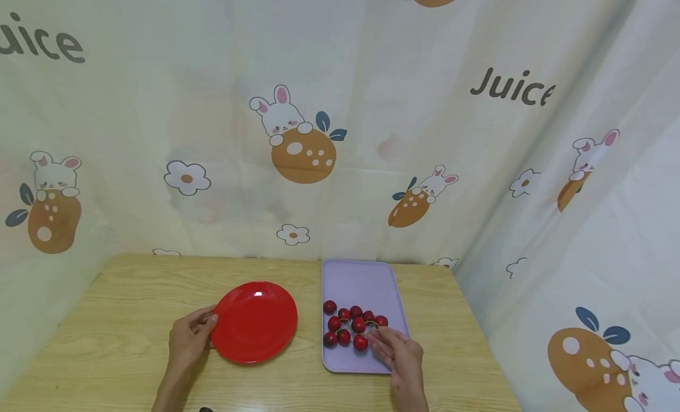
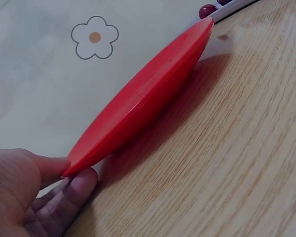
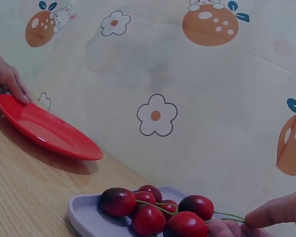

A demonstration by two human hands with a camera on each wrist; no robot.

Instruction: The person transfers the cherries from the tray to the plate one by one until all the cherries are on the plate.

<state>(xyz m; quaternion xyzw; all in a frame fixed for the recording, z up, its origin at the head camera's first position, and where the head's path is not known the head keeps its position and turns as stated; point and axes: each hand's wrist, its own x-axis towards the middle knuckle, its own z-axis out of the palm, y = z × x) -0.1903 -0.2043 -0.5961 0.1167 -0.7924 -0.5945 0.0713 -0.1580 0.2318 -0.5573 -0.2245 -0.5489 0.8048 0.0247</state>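
My left hand [image 1: 186, 341] pinches the left rim of a round red plate [image 1: 255, 322], thumb on top and fingers beneath, as the left wrist view shows. The plate is close over the wooden table, its shadow [image 2: 207, 79] spreading below it. To the right lies a lilac rectangular tray [image 1: 361, 282] with several dark red cherries [image 1: 358, 325] on its near half. At the tray's right side, my right hand [image 1: 399, 354] pinches green cherry stems [image 3: 229, 217] between thumb and finger. Cherries are close by those fingertips in the right wrist view.
The pale wood table [image 1: 133, 300] ends at a curtain [image 1: 223, 123] printed with rabbits, oranges and flowers, which also hangs along the sides. A small dark object [image 1: 206, 409] shows at the bottom edge of the head view.
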